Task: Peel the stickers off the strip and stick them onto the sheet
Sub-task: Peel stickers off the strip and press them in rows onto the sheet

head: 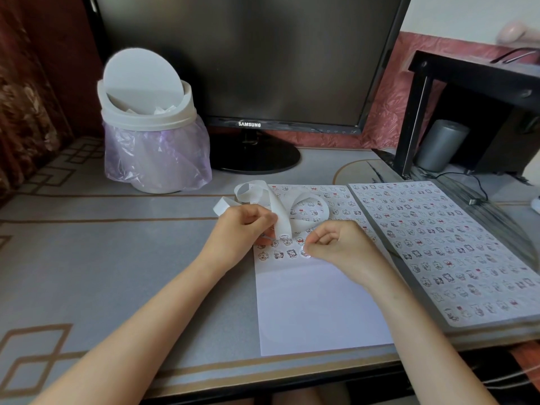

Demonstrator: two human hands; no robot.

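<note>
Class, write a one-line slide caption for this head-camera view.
The left hand holds the curling sticker strip while the right hand pinches a sticker onto the sheet.

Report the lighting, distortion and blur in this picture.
Head view: soft, even light, only faint reflections on the dark monitor; the wide angle bows the desk edges; the pink object top right is blurred; the sheet is sharp.

A home desk corner, by the look of it. A Samsung monitor (233, 59) stands dark at the bench's (102, 258) back edge, with a small swing-lid waste bin (152, 127) lined in a lilac bag beside it. A patterned curtain (26, 106) hangs at the left, pink crinkled wall covering (388, 112) behind, and a grey speaker (441, 144) under a black shelf (467, 71) at the back right corner.
</note>
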